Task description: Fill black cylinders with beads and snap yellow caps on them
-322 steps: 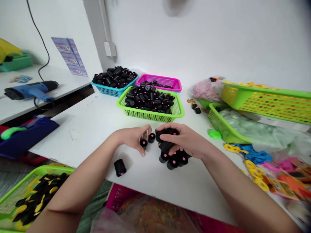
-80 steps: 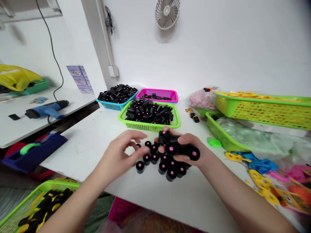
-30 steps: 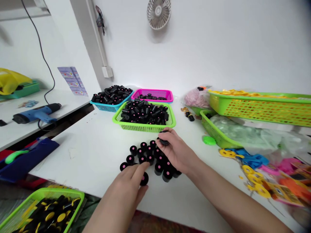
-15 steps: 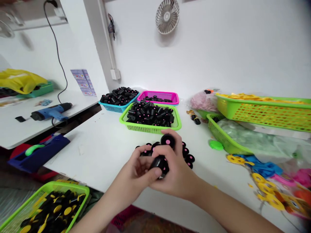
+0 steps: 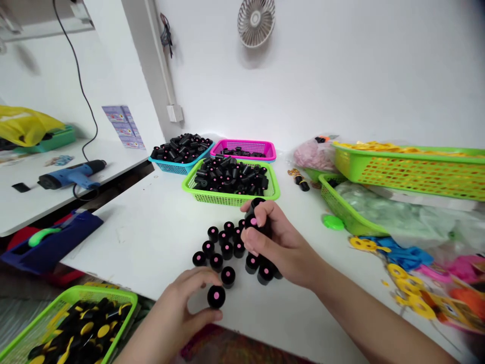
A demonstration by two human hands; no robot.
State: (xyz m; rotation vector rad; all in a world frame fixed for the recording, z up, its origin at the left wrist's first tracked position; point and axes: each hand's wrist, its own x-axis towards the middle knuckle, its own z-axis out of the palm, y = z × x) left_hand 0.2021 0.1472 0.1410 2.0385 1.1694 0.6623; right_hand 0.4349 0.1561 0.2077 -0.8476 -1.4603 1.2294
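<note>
Head: right grip [image 5: 290,247] curled around black cylinders [image 5: 249,221].

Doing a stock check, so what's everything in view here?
Table: one, white, centre
Side table: one, white, left
Loose cylinders: over ten, black with pink dots, centre
Held cylinders: at least two, black, centre
Front basket: one, green, centre
Left basket: one, blue, rear left
Rear basket: one, pink, rear
Upper basket: one, green, right
Lower basket: one, green, right
Corner basket: one, green, lower left
Fan: one, pale, top
Corded tool: one, blue and black, left
Holder: one, dark blue, left
Bag: one, yellow, far left
Bagged bundle: one, pink, right
Flat piece: one, bright green, right
Printed panel: one, purple, left
Small pieces: many, mixed colours, right
Left hand: one, bare, curled around a loose cylinder
Right hand: one, bare, around held cylinders
</note>
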